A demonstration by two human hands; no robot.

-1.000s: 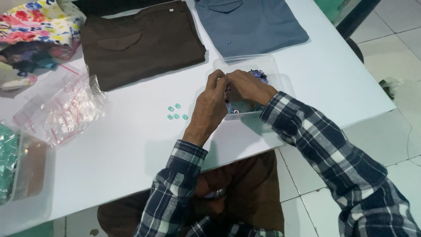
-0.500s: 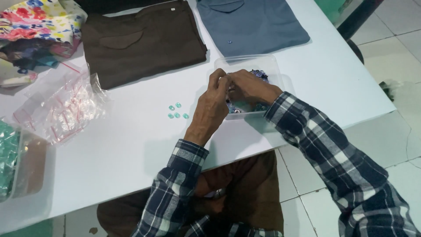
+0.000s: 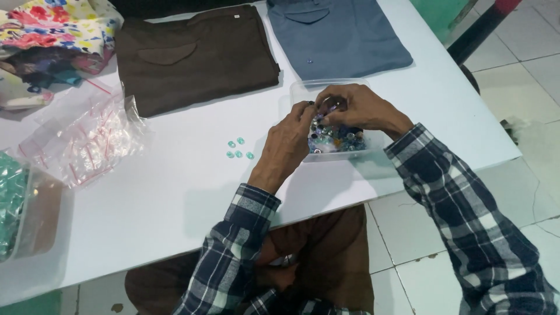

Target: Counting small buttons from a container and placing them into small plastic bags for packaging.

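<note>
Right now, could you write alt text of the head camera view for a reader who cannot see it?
Both hands, left and right, meet over a clear plastic container of mixed buttons on a white table. Five small teal buttons lie beside it; folded brown trousers and blue-grey trousers lie beyond.

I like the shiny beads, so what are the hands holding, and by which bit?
Both hands, left hand and right hand, have their fingers pinched together over the clear box of beads. Anything pinched there is too small to make out.
</note>
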